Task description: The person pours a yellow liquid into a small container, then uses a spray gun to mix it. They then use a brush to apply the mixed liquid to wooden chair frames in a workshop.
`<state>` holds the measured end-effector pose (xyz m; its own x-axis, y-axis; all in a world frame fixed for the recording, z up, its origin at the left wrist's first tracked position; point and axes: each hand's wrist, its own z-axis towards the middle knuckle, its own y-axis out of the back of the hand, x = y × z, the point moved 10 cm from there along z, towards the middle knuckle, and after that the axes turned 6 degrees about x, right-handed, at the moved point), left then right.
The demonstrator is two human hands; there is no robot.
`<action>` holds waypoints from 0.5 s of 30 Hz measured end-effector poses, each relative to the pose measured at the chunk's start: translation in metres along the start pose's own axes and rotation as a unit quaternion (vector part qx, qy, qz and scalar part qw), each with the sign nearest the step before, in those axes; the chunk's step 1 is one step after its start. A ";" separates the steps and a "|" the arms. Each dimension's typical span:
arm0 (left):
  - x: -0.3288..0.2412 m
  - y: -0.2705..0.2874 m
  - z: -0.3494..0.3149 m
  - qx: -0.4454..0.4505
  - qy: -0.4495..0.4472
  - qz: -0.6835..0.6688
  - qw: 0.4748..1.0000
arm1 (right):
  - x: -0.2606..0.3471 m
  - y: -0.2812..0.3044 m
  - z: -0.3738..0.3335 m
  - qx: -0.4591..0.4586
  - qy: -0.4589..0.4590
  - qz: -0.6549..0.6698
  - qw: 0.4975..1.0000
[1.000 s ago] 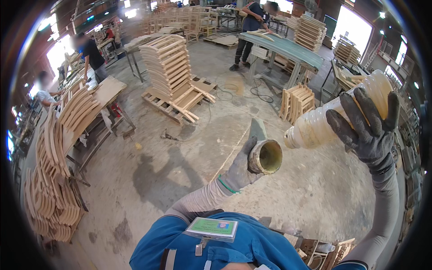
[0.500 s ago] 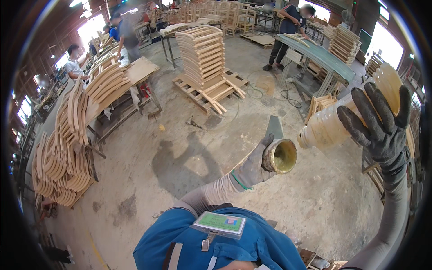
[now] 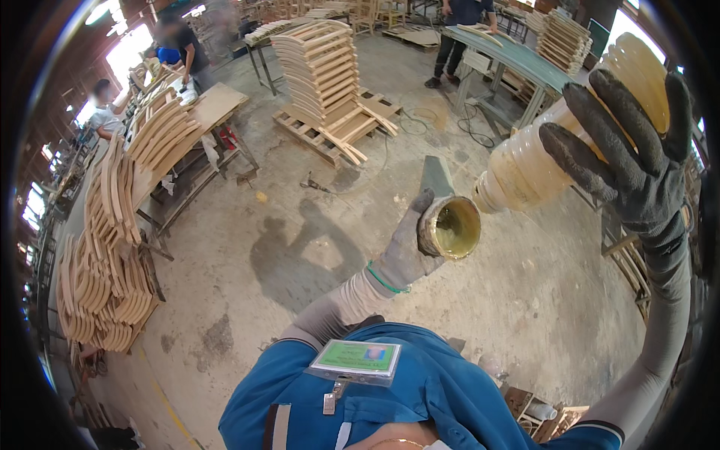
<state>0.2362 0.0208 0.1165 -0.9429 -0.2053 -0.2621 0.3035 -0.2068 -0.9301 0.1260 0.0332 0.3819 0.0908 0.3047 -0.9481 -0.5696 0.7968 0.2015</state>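
Observation:
My left hand (image 3: 401,251), in a grey glove, is closed around a small round cup (image 3: 427,232) with a crusted rim. Yellowish liquid shows inside it. A flat grey tapered piece (image 3: 436,176) sticks out beyond the cup; whether my hand also holds it I cannot tell. My right hand (image 3: 637,165), in a dark grey glove, grips a large translucent plastic bottle (image 3: 521,172) with ribbed sides. The bottle tilts down to the left, its mouth close beside the cup's rim. Amber liquid shows in its raised end. No stream between them can be made out.
A tall stack of wooden frames (image 3: 319,75) stands on a pallet (image 3: 300,135) ahead. Curved wooden parts (image 3: 105,277) crowd a long bench at left. Co-workers stand at the left bench and behind a green-topped table (image 3: 517,60). A hose and tool (image 3: 319,184) lie on the floor.
The view has tilted and shifted a little. The bottle's mouth has come slightly closer to the cup, and more of the liquid inside the cup shows. Both hands keep their grip.

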 end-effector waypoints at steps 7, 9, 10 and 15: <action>0.001 0.008 0.002 -0.059 -0.006 0.071 0.996 | 0.007 -0.001 0.006 0.003 0.031 -0.019 0.999; 0.009 0.008 0.006 -0.011 0.027 -0.050 0.998 | 0.008 -0.002 0.010 0.020 0.030 -0.010 0.999; 0.009 0.005 0.006 0.012 0.022 -0.047 0.999 | 0.009 -0.003 0.008 0.024 0.029 -0.009 0.999; 0.006 0.004 0.004 0.025 -0.026 0.162 0.986 | 0.012 -0.004 0.005 0.034 0.027 -0.006 0.999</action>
<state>0.2319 0.0145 0.1125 -0.7878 -0.3176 -0.5277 0.5947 -0.1693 -0.7859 0.1335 0.0360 0.3711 0.0526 0.2684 -0.9619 -0.5118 0.8343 0.2049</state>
